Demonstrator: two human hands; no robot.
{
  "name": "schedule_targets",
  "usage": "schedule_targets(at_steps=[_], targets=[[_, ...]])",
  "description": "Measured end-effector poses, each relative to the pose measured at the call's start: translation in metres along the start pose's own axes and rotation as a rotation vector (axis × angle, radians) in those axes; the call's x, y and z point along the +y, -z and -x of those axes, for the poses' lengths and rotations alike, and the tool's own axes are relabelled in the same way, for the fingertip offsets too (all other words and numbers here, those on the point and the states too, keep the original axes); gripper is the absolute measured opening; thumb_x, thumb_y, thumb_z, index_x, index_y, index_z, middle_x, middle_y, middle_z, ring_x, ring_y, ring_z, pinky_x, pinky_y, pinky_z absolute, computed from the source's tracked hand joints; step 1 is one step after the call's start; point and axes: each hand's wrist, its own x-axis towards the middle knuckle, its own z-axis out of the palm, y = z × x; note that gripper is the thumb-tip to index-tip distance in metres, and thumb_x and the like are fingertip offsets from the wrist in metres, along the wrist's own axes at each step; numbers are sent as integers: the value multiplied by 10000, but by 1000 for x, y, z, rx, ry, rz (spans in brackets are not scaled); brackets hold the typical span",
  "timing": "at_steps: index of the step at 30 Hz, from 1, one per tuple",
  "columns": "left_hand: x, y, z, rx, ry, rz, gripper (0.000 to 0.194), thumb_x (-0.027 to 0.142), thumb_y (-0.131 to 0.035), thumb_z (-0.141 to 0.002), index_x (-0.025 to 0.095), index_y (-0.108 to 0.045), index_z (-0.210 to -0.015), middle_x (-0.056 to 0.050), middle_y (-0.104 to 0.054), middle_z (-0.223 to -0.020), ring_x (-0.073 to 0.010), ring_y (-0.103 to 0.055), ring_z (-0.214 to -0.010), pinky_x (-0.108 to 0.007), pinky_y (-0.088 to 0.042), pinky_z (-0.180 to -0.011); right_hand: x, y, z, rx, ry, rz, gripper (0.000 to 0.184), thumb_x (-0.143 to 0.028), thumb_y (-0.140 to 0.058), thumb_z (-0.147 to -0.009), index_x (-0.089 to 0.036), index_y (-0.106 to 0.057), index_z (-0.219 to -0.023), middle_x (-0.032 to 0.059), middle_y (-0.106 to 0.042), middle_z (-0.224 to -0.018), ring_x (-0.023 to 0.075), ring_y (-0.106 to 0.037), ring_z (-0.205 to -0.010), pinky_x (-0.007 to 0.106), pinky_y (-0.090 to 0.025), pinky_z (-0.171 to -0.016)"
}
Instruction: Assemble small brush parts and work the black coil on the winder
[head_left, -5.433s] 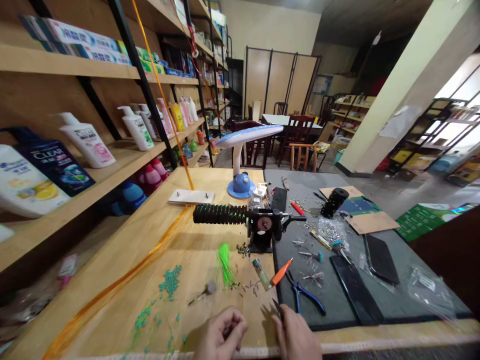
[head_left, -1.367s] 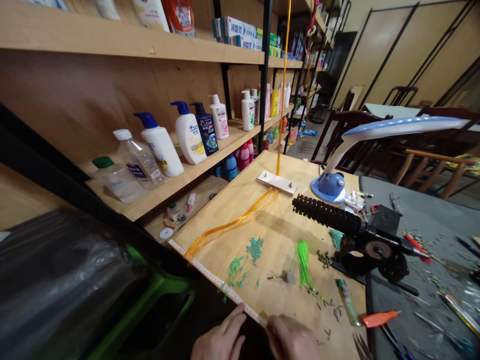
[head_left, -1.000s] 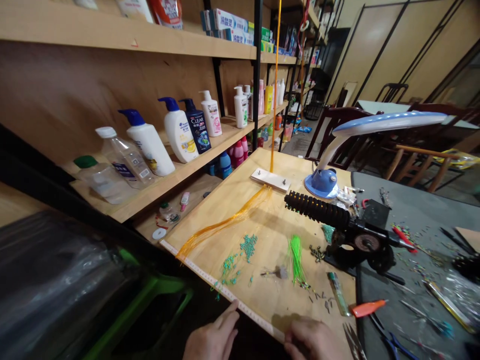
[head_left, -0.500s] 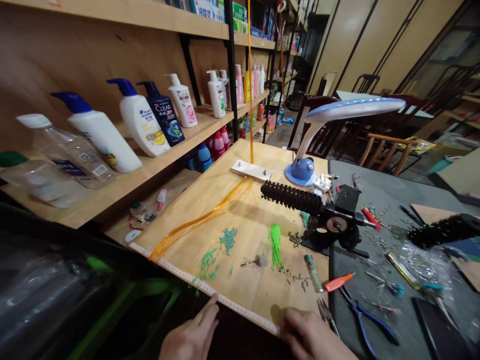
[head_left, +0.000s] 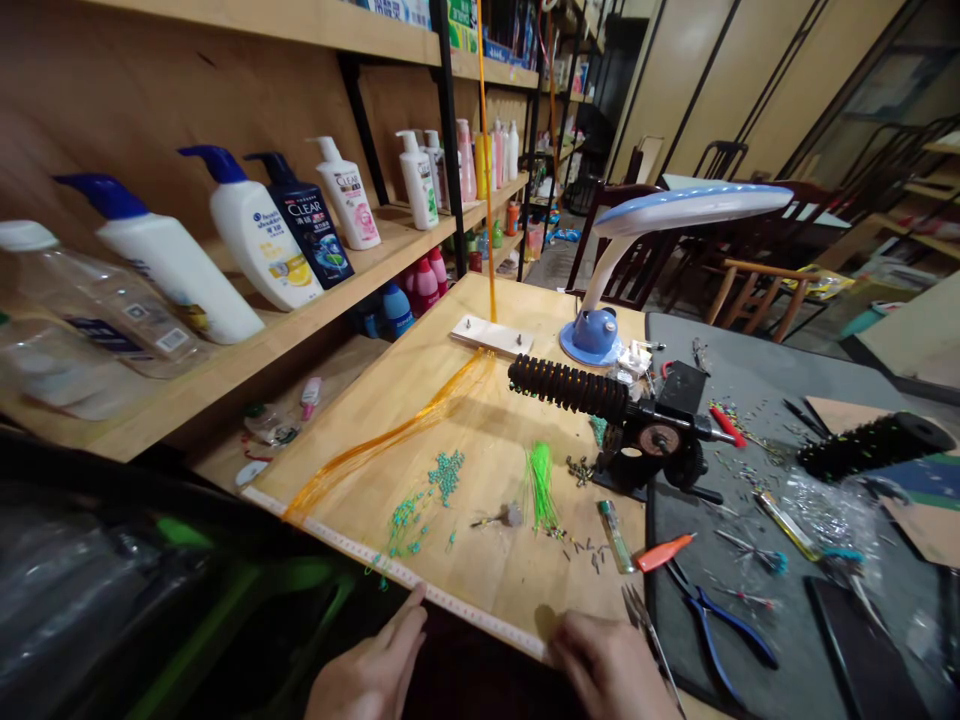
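Note:
My left hand [head_left: 373,660] is at the table's front edge, its fingers pressed together and the fingertip against the ruler strip [head_left: 472,612]. Near that strip's right end, my right hand [head_left: 611,655] is closed, thumb and fingers curled together over the edge. Anything held in either hand is too thin or hidden to make out. Beyond them lie teal beads [head_left: 447,475], some with green thread loops [head_left: 405,515], and a bundle of bright green strands [head_left: 541,485]. A hank of orange line [head_left: 390,430] runs from a white bar [head_left: 491,334] to the front edge.
A black hand-cranked winder [head_left: 660,435] and a blue desk lamp [head_left: 592,335] stand on the table. Right of my right hand are tweezers [head_left: 651,640], blue-handled pliers [head_left: 709,620] and an orange tool [head_left: 666,552]. Shelves with pump bottles [head_left: 259,235] line the left.
The view has shifted slightly, so the table and shelf things sit a little further left. Both hands stay at the front edge in nearly the same pose.

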Motion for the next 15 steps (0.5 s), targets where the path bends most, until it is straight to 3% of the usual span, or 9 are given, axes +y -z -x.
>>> schedule_targets(at_steps=[6, 15], targets=[[1, 1, -2, 7, 11, -12, 280, 230, -318, -999, 191, -584, -1076, -124, -718, -1210, -177, -774, -674, -205, -605, -548, -1, 1, -3, 76, 78, -8, 197, -115, -495, -848, -215, -639, -760, 29, -696, -772, 199, -658, -762, 258, -419, -650], [0, -2, 0, 48, 4, 24, 279, 246, -369, -990, 174, -594, -1139, -107, -743, -1165, -191, -778, -759, -198, -617, -616, -7, 6, -2, -30, -54, -496, 156, -192, -464, -842, -184, -568, -727, -24, -595, -623, 133, -545, -589, 205, -381, -531]])
